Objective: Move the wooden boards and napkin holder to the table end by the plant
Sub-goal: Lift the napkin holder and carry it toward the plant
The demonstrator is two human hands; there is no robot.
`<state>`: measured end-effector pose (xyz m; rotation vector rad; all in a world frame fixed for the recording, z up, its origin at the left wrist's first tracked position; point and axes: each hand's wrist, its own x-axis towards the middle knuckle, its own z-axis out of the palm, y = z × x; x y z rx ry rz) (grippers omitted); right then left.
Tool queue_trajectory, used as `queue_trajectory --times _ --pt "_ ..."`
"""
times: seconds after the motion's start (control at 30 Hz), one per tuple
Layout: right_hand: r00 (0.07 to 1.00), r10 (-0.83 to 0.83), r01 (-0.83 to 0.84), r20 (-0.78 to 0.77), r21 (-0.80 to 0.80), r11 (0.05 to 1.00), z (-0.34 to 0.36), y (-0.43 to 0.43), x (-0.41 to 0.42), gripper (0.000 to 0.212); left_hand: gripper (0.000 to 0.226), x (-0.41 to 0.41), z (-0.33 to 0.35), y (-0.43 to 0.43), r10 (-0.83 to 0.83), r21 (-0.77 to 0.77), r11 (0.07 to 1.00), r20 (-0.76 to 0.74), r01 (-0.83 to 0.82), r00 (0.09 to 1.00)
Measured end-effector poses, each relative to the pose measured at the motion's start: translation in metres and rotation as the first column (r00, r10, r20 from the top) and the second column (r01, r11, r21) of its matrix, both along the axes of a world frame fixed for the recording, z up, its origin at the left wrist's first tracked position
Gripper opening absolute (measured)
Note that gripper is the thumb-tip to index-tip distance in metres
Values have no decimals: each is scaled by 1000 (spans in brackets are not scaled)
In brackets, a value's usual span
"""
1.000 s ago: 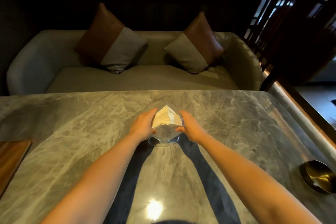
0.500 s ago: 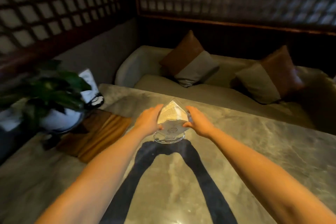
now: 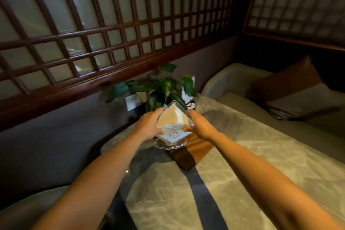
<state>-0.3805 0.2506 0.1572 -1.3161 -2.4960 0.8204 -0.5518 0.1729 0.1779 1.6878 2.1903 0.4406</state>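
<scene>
Left hand (image 3: 149, 126) cups the left side of the clear napkin holder (image 3: 172, 127), fingers partly curled against it; right hand (image 3: 198, 127) presses the other side. A two-sided hold probably keeps the napkins (image 3: 172, 118) upright. Holder looks lifted, over the boards (image 3: 192, 152) at the table (image 3: 242, 164) end. Plant (image 3: 160, 88) sits just behind; its leaves crowd the set-down spot. Sofa (image 3: 261, 91) at right.
</scene>
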Motion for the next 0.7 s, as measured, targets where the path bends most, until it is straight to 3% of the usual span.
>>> queue_trajectory --times 0.3,0.7 --pt "973 227 -223 53 -62 973 -37 7 -133 70 85 -107 -45 -37 233 0 972 84 -234 969" --pt "952 290 -279 101 -114 954 -80 30 -213 65 81 -172 -93 -25 315 -75 948 54 -310 948"
